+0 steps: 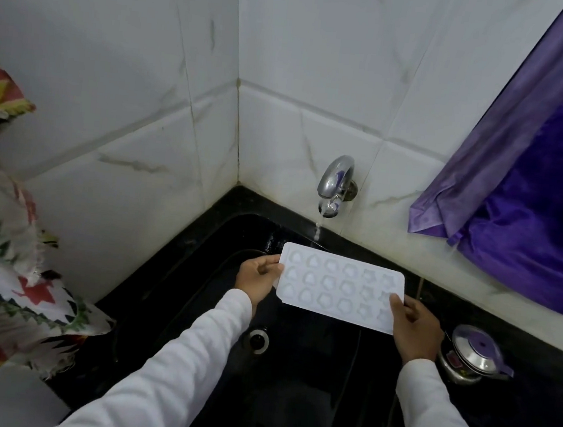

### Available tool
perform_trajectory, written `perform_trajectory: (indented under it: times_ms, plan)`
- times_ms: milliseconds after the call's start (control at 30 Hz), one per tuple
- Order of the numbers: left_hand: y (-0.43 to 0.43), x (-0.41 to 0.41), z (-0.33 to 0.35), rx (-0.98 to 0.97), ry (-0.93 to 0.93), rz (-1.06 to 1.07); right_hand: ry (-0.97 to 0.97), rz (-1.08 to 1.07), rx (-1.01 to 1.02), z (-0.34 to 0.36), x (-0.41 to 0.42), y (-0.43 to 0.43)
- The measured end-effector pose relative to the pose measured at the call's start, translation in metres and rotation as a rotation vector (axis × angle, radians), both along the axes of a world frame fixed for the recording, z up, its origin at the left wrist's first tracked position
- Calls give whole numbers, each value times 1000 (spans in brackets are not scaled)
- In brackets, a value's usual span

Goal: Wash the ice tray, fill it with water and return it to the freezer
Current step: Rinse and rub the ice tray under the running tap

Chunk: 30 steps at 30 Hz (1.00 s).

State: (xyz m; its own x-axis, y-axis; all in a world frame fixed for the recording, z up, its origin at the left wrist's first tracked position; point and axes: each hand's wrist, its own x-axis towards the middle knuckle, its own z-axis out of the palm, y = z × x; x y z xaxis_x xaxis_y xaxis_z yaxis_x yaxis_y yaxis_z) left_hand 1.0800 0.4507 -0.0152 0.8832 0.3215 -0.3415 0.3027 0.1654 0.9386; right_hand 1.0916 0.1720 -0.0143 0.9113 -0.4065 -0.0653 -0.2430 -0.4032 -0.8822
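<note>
- Gripping the left short end of the ice tray (340, 288), the left hand (258, 276) has its thumb curled over the top rim and its fingers tucked underneath.
- At the opposite short end, near the front corner, the right hand (415, 324) pinches the tray, thumb lying on the top face and fingers below.
- Both arms wear white sleeves (173, 358) that reach to the wrists.
- White and rectangular, the ice tray has three rows of six shaped moulds facing up. It is held roughly level in the air above the sink (306, 405), with its far edge toward the wall.
- A thin stream of water (318, 229) falls from the chrome tap (336, 184) and reaches the tray's far edge near the left corner.
- The sink is black, and its round metal drain (257, 340) shows below the tray, between the two forearms.
- On the black table (536, 410) to the right of the sink, a steel pot with a lid (472, 355) stands just beside the right wrist.
- A purple curtain (532, 203) hangs at the upper right, its lower edge coming down near the table's back ledge.
- White marbled wall tiles (147, 97) meet in a corner behind the tap.
- A patterned, fringed cloth (9, 273) hangs at the left edge, well apart from the hands.
</note>
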Motion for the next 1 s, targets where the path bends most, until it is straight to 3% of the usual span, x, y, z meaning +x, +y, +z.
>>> perform_trajectory:
  times_ms: [433, 567, 633, 800, 1000]
  plan:
    - [-11, 21, -3, -157, 13, -122, 1, -4, -87, 2, 35, -17]
    - [-18, 26, -4, -86, -2, -104, -216, 76, -465, 0, 43, -13]
    - [-21, 28, -6, -60, -4, -104, -305, 176, -547, 3, 48, -2]
    - [-24, 30, -6, -37, 2, -98, -428, 654, -565, 27, 59, 54]
    - [-24, 32, -1, -3, 13, -85, -324, 912, -706, 24, 76, 91]
